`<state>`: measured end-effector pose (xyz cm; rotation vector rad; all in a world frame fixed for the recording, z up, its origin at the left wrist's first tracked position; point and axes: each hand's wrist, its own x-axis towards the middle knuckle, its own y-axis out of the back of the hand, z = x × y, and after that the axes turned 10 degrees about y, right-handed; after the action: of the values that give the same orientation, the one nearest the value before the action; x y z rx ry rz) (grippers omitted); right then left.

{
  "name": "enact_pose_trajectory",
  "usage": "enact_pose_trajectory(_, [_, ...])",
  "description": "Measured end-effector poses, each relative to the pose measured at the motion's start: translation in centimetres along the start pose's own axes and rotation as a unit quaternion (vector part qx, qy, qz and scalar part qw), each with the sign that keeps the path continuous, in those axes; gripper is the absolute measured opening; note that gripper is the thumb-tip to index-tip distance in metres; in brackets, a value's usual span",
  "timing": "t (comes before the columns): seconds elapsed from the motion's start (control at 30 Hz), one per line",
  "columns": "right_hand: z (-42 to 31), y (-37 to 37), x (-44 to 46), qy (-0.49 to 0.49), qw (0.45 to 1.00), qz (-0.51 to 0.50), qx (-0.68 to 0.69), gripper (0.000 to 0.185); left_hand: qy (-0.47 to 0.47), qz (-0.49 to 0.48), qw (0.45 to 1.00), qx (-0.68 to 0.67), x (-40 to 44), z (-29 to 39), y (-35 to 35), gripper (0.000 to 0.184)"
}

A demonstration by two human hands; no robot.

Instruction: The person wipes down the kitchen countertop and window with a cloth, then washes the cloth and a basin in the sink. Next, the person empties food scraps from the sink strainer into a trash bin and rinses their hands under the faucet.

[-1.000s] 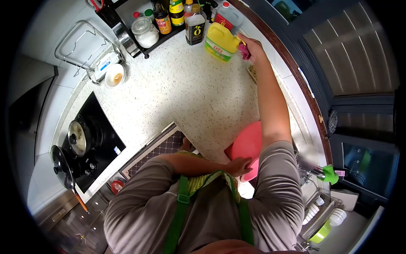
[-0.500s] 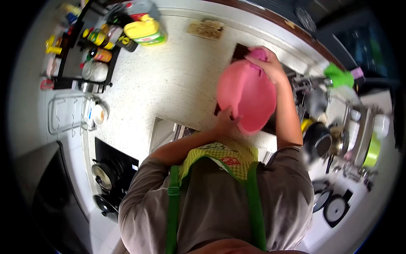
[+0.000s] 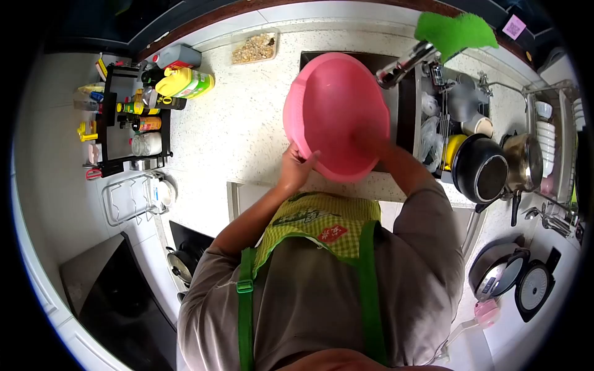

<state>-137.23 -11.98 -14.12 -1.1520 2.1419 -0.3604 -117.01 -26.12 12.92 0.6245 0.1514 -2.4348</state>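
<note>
A pink plastic basin is tilted over the dark-rimmed sink, its hollow side facing me. My left hand is closed on the near left part of its rim, thumb on the inside. Inside the basin, near its lower right wall, is my right hand, smeared by motion. Its fingers do not show clearly, nor can I make out whether it holds anything. Beyond the basin's upper right edge, the tap reaches over the sink, a green cloth draped on it.
On the left stand a black bottle rack and a yellow jug. A clear tray of food lies at the back of the counter. Right of the sink are a black pot, a steel pot and stacked bowls.
My right hand has moved from the far rim, where it held a pink cloth, down into the basin. The cloth no longer shows. The basin has turned, and my view has shifted.
</note>
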Motion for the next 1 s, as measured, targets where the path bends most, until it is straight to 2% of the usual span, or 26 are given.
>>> enact_pose_trajectory(0.03, [-1.7, 0.0, 0.2, -0.002, 1.000, 0.001, 0.004, 0.031, -0.013, -0.008, 1.000, -0.014, 0.0, -0.1, -0.1, 0.020])
enact_pose_trajectory(0.07, [-3.8, 0.2, 0.4, 0.081, 0.926, -0.042, -0.366, 0.032, -0.011, -0.008, 1.000, -0.010, 0.1, -0.2, -0.2, 0.020])
enact_pose_trajectory(0.1, [-4.2, 0.0, 0.4, 0.116, 0.836, -0.069, -0.532, 0.032, -0.013, -0.005, 1.000, -0.010, 0.1, -0.1, -0.2, 0.020])
enact_pose_trajectory(0.13, [-4.7, -0.4, 0.3, 0.152, 0.714, -0.078, -0.679, 0.033, -0.017, -0.002, 1.000, -0.010, 0.2, 0.1, -0.2, 0.020])
enact_pose_trajectory(0.3, [0.2, -5.2, -3.2, 0.309, 0.688, -0.300, -0.585, 0.039, -0.043, 0.005, 0.999, -0.010, 1.0, 0.1, -0.8, 0.021])
enact_pose_trajectory(0.37, [-0.6, -8.5, -4.1, 0.334, 0.677, -0.343, -0.559, 0.040, -0.058, 0.009, 0.998, -0.005, 1.1, 0.5, -1.2, 0.021])
enact_pose_trajectory(0.4, [-4.5, -12.3, -5.3, 0.106, 0.851, -0.305, -0.414, 0.043, -0.042, 0.004, 0.999, -0.005, 1.1, 0.8, -1.1, 0.023])
enact_pose_trajectory(0.47, [-9.4, -15.3, -7.1, -0.134, 0.936, -0.235, -0.225, 0.046, -0.024, 0.000, 1.000, -0.005, 1.1, 1.4, -1.5, 0.025])
enact_pose_trajectory(0.53, [-11.1, -16.3, -7.8, -0.190, 0.946, -0.211, -0.158, 0.045, -0.052, 0.008, 0.999, -0.003, 0.9, 1.7, -1.8, 0.019])
enact_pose_trajectory(0.57, [-10.0, -15.0, -7.5, -0.190, 0.945, -0.213, -0.159, 0.045, -0.053, 0.010, 0.999, -0.004, 0.8, 1.6, -1.7, 0.019])
enact_pose_trajectory(0.6, [-8.4, -12.2, -7.0, -0.068, 0.881, -0.296, -0.362, 0.044, -0.037, 0.012, 0.999, 0.010, 0.7, 1.5, -1.5, 0.019])
enact_pose_trajectory(0.63, [-7.7, -9.9, -6.8, 0.060, 0.759, -0.360, -0.540, 0.044, -0.021, 0.015, 0.999, 0.023, 0.6, 1.4, -1.3, 0.019])
enact_pose_trajectory(0.73, [-8.5, -7.5, -7.2, 0.049, 0.729, -0.308, -0.610, 0.040, -0.063, 0.023, 0.998, -0.018, 0.6, 0.1, -1.2, 0.018])
enact_pose_trajectory(0.8, [-7.5, -7.5, -6.8, -0.031, 0.761, -0.372, -0.531, 0.040, -0.050, 0.025, 0.998, -0.007, 0.5, 0.3, -1.1, 0.018])
enact_pose_trajectory(0.83, [-7.9, -8.7, -7.2, -0.032, 0.761, -0.371, -0.531, 0.040, -0.035, 0.026, 0.999, 0.006, 0.4, 0.5, -1.2, 0.018])
enact_pose_trajectory(0.93, [-9.7, -14.3, -7.4, -0.110, 0.903, -0.288, -0.300, 0.045, -0.053, 0.025, 0.998, -0.021, 1.1, -0.4, -1.5, 0.018])
enact_pose_trajectory(0.97, [-9.9, -14.9, -7.7, -0.132, 0.934, -0.254, -0.215, 0.047, -0.053, 0.020, 0.998, -0.023, 1.1, -0.2, -1.6, 0.018])
enact_pose_trajectory(1.0, [-9.8, -14.4, -8.1, -0.134, 0.934, -0.251, -0.215, 0.047, -0.050, 0.020, 0.998, -0.016, 0.8, 0.1, -1.7, 0.020])
